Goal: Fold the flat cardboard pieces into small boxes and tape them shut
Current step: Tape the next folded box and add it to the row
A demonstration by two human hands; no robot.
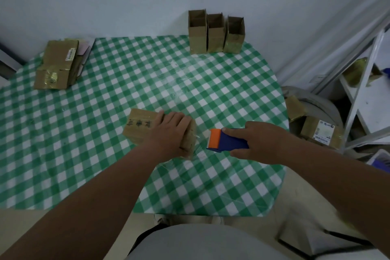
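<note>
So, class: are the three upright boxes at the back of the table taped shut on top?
No, the three boxes stand by the wall with their top flaps up and their insides showing.

Taking the green checked table [118,99] as the marker: three open-topped cardboard boxes [215,32] stand in a row at its far edge. One pile of flat cardboard pieces [57,65] lies at its far left corner; how many pieces are in it I cannot tell. One box [141,126] lies near its middle, and one blue and orange tape dispenser [226,140] is just right of that. At least two more boxes [320,132] lie off the table's right side.
</note>
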